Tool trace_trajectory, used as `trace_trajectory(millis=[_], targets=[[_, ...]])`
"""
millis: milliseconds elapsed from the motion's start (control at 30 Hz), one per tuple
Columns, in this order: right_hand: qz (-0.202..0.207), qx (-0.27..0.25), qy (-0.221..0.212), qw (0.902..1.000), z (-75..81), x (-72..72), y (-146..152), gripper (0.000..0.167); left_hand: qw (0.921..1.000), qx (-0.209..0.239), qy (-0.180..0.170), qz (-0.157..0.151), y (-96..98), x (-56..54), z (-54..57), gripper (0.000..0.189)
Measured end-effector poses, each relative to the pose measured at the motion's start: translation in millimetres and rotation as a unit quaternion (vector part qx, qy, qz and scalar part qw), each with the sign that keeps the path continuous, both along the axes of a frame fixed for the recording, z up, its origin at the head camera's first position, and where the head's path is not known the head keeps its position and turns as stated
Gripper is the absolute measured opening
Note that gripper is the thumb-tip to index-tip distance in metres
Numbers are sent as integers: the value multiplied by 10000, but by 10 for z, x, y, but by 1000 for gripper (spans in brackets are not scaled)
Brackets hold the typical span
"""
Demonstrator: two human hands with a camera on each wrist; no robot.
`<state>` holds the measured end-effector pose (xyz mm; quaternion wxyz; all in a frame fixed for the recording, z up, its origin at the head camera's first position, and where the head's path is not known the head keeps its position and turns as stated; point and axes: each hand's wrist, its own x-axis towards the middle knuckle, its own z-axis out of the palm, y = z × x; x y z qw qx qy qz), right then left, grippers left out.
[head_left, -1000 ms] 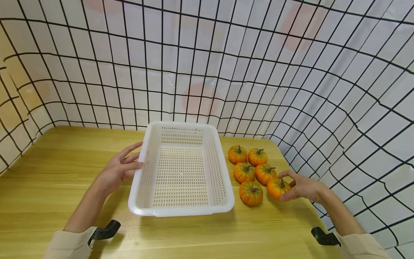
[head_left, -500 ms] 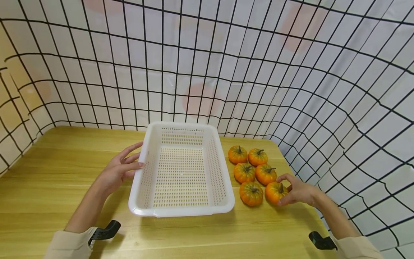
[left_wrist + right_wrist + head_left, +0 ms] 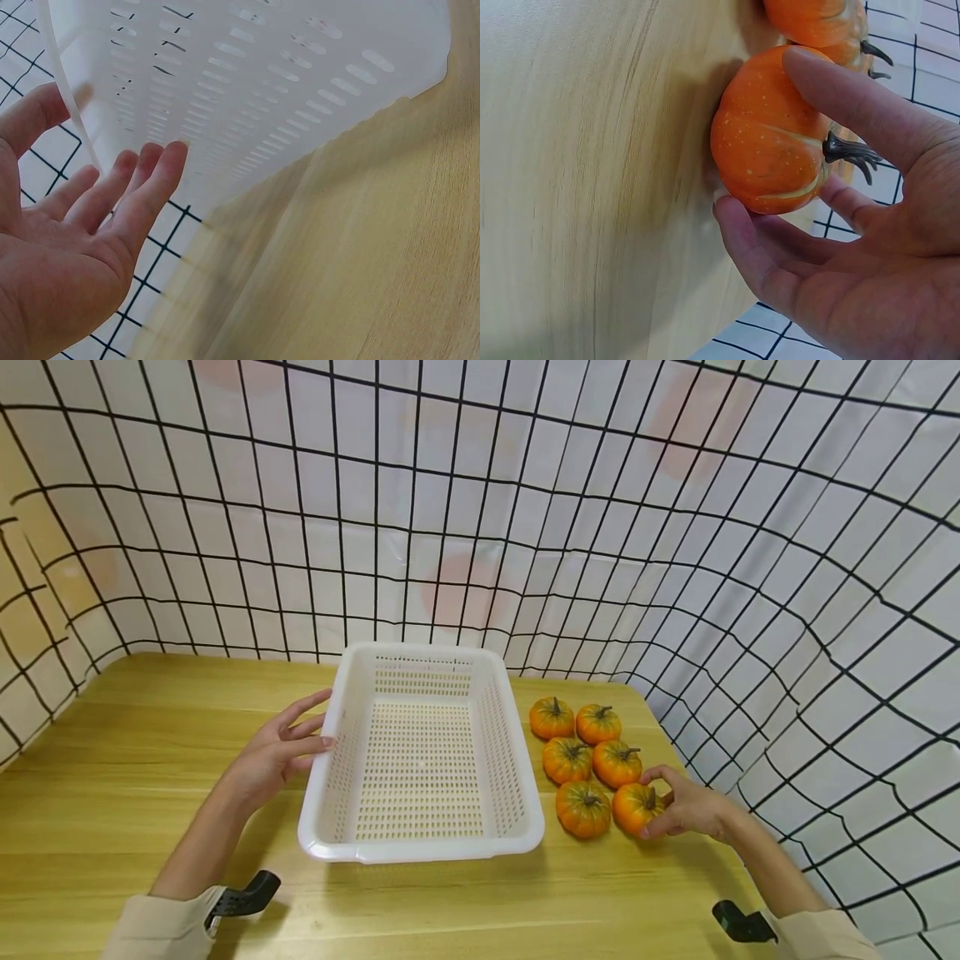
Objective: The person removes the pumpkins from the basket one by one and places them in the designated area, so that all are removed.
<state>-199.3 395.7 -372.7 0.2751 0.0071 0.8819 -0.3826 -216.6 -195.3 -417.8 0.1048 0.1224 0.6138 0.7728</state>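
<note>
A white plastic basket [image 3: 420, 850] with slotted walls stands on the wooden table. At its left side my left hand [image 3: 273, 756] holds the wall; in the left wrist view the thumb hooks over the rim and the fingertips [image 3: 177, 154] touch the outside. Several small orange pumpkins [image 3: 582, 810] sit in two columns to the basket's right. My right hand [image 3: 690, 806] holds the near right pumpkin [image 3: 769, 135] between thumb and fingers, the thumb on one side and fingers curled at the other. That pumpkin appears to rest on the table, its dark stem facing the palm.
White sheeting with a black grid [image 3: 450, 527] rises behind the table and along both sides. The wooden tabletop [image 3: 450, 910] extends to the left and in front of the basket. Black devices [image 3: 251, 893] are worn at both wrists.
My right hand has shifted the near right pumpkin slightly left and toward me, closer to the pumpkin beside it. My left hand and the basket have stayed in place.
</note>
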Motion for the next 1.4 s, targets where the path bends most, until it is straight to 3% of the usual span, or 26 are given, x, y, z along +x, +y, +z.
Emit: trace_trajectory(millis=[1000, 1200, 1400], targets=[[-35, 119, -82, 9999, -41, -34, -16, 89, 10000, -39, 22, -10, -8, -2, -14, 75], [60, 153, -66, 9998, 46, -45, -4, 87, 9998, -164, 44, 41, -2, -4, -2, 76], [46, 312, -16, 9995, 234, -139, -44, 84, 9998, -200, 19, 14, -9, -8, 15, 76]])
